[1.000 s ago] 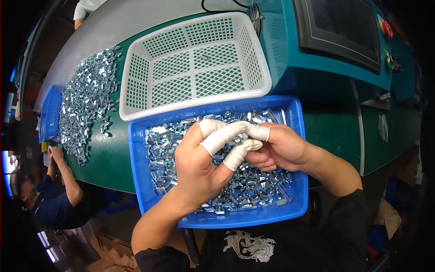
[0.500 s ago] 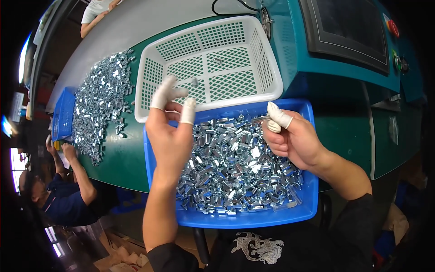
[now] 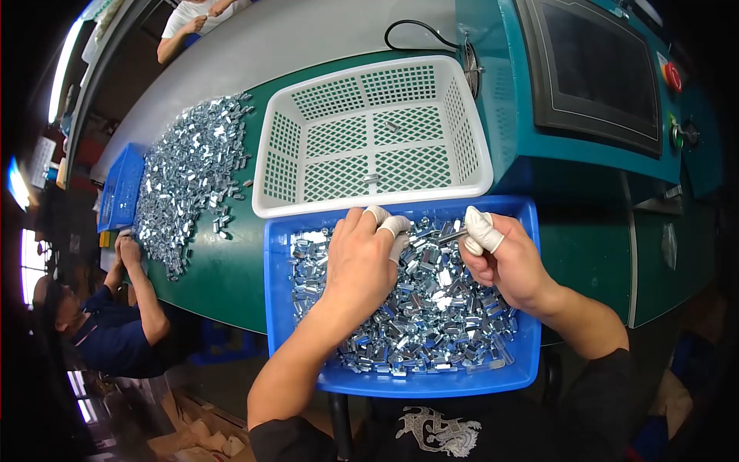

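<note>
A blue plastic bin (image 3: 531, 339) holds a heap of small shiny metal pieces (image 3: 431, 331), short and angular like long nuts. Over its far left part, my left hand (image 3: 360, 258) reaches down with curled fingers in white finger cots. The fingertips come together close to the heap, and what they hold, if anything, is hidden. At the far right of the bin, my right hand (image 3: 504, 250) pinches a slim metal rod (image 3: 451, 237) between cot-covered thumb and forefinger, pointing left. Beyond the bin stands a white mesh basket (image 3: 265, 158) with a metal piece (image 3: 370, 179) near its front and another (image 3: 392, 126) farther back.
A large pile of similar metal pieces (image 3: 192, 162) covers the green table at left, beside a blue basket (image 3: 119, 192). A co-worker (image 3: 115, 331) sits at far left; another person (image 3: 200, 19) is across the table. At right stands a teal machine (image 3: 504, 131) with a dark screen.
My left hand has moved from above the white basket down to the heap in the blue bin. The piece seen in mid-air now lies in the basket. My right hand keeps its pinch.
</note>
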Tool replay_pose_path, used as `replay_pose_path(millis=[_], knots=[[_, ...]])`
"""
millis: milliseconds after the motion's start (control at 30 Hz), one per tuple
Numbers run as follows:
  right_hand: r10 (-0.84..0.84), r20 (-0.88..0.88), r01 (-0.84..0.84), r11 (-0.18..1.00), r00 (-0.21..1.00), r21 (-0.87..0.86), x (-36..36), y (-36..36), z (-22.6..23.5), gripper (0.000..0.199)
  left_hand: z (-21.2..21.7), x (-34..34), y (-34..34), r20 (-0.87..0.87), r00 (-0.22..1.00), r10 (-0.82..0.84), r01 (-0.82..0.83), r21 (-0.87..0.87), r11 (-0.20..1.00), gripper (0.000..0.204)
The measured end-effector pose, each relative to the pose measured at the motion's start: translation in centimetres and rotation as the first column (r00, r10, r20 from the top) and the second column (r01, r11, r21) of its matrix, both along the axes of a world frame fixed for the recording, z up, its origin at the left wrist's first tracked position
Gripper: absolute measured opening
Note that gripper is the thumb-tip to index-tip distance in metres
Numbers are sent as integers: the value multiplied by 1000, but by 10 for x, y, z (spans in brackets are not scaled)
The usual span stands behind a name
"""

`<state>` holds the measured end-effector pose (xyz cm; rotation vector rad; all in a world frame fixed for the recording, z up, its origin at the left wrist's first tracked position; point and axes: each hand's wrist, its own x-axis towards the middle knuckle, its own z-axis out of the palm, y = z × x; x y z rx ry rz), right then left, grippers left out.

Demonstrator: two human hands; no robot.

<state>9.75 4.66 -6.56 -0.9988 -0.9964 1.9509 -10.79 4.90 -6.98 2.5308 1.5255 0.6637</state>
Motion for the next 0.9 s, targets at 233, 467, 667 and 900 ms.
replay_pose_path(millis=[233, 467, 667, 900], knots=[[-154, 159, 118, 970, 975, 214, -2, -2, 1, 36, 23, 9, -15, 721, 665, 195, 247, -459, 853, 17], [-119, 264, 44, 960, 957, 275, -9, -10, 3, 38, 18, 8, -19, 709, 678, 191, 259, -474, 842, 20], [-213, 305, 67, 901, 928, 428, -10, -19, -3, 38, 8, 14, -28, 828, 483, 286, 351, -482, 803, 16], [46, 243, -91, 980, 969, 176, -9, -7, 8, 43, 17, 18, -23, 684, 728, -57, 206, -139, 969, 18]])
